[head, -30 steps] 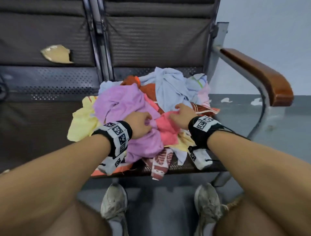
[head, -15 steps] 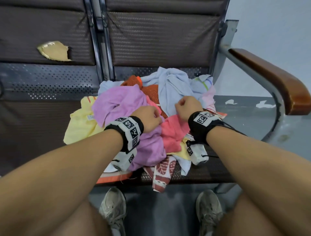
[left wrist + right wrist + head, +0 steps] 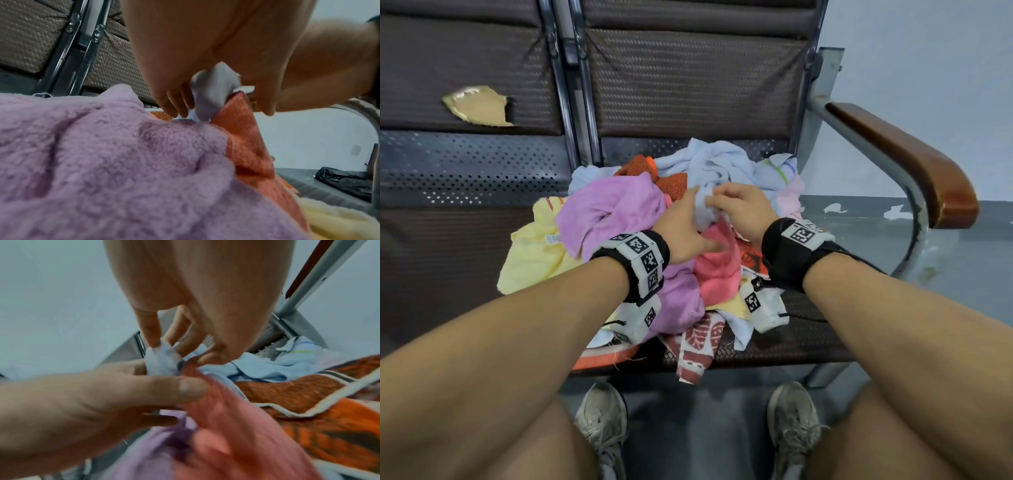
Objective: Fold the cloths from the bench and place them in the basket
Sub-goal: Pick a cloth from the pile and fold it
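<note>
Cloths point(image 3: 613, 212) heaped on the bench point(image 3: 801, 339) under both hands look soft, light and tangled, so the blue cloth point(image 3: 717, 164), pinched at a fold by the right hand point(image 3: 743, 209) and touched by straight fingers of the left hand point(image 3: 685, 229), should lift free by that fold.

Worn grey sneakers point(image 3: 602, 421) stand on the grey floor point(image 3: 688, 428); a black bag point(image 3: 345, 180) lies there.

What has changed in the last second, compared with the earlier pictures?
The left hand and the right hand left the pink cloth and moved forward to the light blue cloth. The right hand now pinches a bit of it; the left hand touches it with straight fingers. The pile stayed on the bench, the purple cloth on its left side.
</note>
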`<state>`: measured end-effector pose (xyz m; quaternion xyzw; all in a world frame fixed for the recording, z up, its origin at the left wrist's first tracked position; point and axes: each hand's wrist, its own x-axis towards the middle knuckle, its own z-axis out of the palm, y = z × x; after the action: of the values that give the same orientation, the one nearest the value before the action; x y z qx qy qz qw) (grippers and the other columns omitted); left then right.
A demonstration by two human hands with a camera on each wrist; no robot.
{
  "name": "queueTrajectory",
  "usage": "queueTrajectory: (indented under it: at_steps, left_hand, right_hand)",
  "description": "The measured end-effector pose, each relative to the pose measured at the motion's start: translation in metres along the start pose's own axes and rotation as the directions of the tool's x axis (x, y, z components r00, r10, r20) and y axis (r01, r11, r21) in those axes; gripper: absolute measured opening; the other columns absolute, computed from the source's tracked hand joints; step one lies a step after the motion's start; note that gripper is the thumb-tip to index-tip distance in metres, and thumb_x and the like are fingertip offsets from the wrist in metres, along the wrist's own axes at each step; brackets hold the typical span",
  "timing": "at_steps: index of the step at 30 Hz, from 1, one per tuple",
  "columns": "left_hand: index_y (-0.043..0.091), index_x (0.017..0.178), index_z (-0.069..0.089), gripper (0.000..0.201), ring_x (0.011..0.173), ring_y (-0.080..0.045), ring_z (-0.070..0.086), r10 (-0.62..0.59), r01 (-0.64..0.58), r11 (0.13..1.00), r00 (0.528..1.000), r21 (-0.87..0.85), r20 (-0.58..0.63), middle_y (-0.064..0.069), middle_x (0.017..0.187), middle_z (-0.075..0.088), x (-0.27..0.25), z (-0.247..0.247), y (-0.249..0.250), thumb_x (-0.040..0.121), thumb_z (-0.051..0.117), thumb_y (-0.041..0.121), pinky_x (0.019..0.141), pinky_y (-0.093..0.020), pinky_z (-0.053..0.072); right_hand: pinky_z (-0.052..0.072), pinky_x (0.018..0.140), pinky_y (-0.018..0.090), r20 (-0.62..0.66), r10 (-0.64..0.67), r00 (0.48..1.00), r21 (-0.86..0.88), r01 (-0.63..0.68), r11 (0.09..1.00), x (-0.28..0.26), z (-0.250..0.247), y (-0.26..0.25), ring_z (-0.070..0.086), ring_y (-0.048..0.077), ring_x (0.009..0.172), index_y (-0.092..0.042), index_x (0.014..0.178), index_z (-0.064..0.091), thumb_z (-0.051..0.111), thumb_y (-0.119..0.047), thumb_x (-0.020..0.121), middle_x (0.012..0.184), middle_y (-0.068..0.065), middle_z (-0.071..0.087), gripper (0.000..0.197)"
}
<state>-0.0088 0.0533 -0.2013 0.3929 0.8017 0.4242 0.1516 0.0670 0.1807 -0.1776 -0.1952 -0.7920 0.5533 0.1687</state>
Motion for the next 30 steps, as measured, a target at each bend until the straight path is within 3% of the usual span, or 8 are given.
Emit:
queueTrajectory:
  at_steps: [6, 9, 12, 17, 21, 24, 26, 30]
  left_hand:
    - [0.018, 0.082, 0.066, 0.007, 0.067, -0.015, 0.061, 0.035, -0.07, 0.982, 0.98, -0.178, -0.194, -0.006, 0.08, 0.069, -0.008, -0.008, 0.026, 0.082, 0.066, 0.011, 0.061, -0.031, 0.052]
    - [0.006, 0.073, 0.071, 0.013, 0.07, -0.016, 0.058, -0.013, -0.066, 0.894, 0.985, -0.443, -0.174, -0.007, 0.073, 0.067, -0.023, -0.02, 0.042, 0.064, 0.061, 0.009, 0.065, -0.033, 0.05]
    - [0.021, 0.047, 0.06, 0.024, 0.056, -0.005, 0.052, -0.037, -0.096, 0.835, 0.972, -0.542, -0.23, 0.009, 0.055, 0.057, -0.035, -0.039, 0.047, 0.062, 0.05, 0.005, 0.055, -0.02, 0.043]
    - [0.01, 0.098, 0.064, 0.022, 0.089, -0.024, 0.06, -0.151, 0.122, 0.988, 0.892, -0.095, -0.425, -0.005, 0.09, 0.064, -0.032, -0.068, 0.011, 0.077, 0.059, 0.013, 0.072, -0.029, 0.045]
    - [0.023, 0.148, 0.032, 0.096, 0.132, -0.014, 0.044, 0.009, -0.001, 0.999, 0.971, 0.032, -0.24, 0.0, 0.141, 0.048, -0.041, -0.058, 0.002, 0.068, 0.085, 0.017, 0.108, -0.032, 0.041]
    - [0.022, 0.128, 0.051, 0.067, 0.104, -0.002, 0.059, 0.109, -0.109, 0.994, 0.992, -0.007, -0.057, 0.007, 0.116, 0.063, -0.04, -0.037, 0.013, 0.071, 0.086, 0.025, 0.087, -0.023, 0.048]
    - [0.013, 0.094, 0.06, 0.02, 0.074, -0.011, 0.056, 0.155, -0.145, 0.985, 0.982, 0.088, -0.11, 0.007, 0.08, 0.062, -0.037, -0.032, 0.022, 0.081, 0.073, 0.021, 0.067, -0.029, 0.041]
    - [0.016, 0.079, 0.051, 0.015, 0.06, -0.005, 0.045, 0.17, -0.161, 0.985, 0.945, 0.054, -0.279, 0.01, 0.065, 0.051, -0.028, -0.042, 0.027, 0.086, 0.063, 0.009, 0.058, -0.021, 0.035]
  right_hand:
    - [0.05, 0.064, 0.022, -0.059, -0.041, 0.997, 0.3, 0.057, 0.952, -0.016, -0.021, -0.027, 0.06, 0.011, 0.068, -0.005, 0.089, 0.069, 0.044, 0.006, 0.087, 0.08, 0.004, 0.067, 0.027]
    - [0.05, 0.085, 0.029, 0.069, -0.129, 0.989, -0.23, 0.142, 0.963, -0.017, -0.032, -0.012, 0.059, 0.015, 0.095, -0.012, 0.119, 0.059, 0.057, 0.003, 0.084, 0.109, 0.005, 0.063, 0.038]
    - [0.049, 0.084, 0.034, 0.306, 0.025, 0.952, -0.629, 0.182, 0.755, -0.02, -0.03, 0.011, 0.062, 0.021, 0.096, -0.016, 0.101, 0.066, 0.071, -0.022, 0.086, 0.103, 0.006, 0.071, 0.016]
    - [0.044, 0.073, 0.043, 0.009, -0.181, 0.983, -0.597, 0.151, 0.788, -0.014, -0.037, 0.003, 0.054, 0.028, 0.078, -0.023, 0.063, 0.041, 0.058, -0.019, 0.092, 0.07, 0.001, 0.051, 0.034]
    - [0.046, 0.08, 0.046, 0.112, -0.342, 0.933, -0.47, 0.353, 0.809, -0.023, -0.029, -0.021, 0.057, 0.027, 0.079, -0.004, 0.081, 0.06, 0.059, -0.009, 0.09, 0.077, 0.009, 0.062, 0.011]
    - [0.049, 0.083, 0.03, 0.201, -0.375, 0.905, -0.386, 0.425, 0.819, -0.031, -0.02, -0.033, 0.062, 0.015, 0.086, -0.009, 0.097, 0.069, 0.069, -0.012, 0.085, 0.09, 0.0, 0.07, 0.012]
    - [0.048, 0.076, 0.023, 0.192, -0.335, 0.922, -0.348, 0.383, 0.856, -0.033, -0.02, -0.033, 0.061, 0.009, 0.08, -0.018, 0.106, 0.067, 0.073, -0.015, 0.081, 0.09, -0.007, 0.067, 0.026]
    - [0.043, 0.07, 0.03, 0.082, -0.137, 0.987, -0.508, 0.159, 0.847, -0.035, -0.044, -0.019, 0.054, 0.016, 0.074, -0.019, 0.102, 0.058, 0.074, -0.017, 0.076, 0.087, -0.004, 0.06, 0.03]
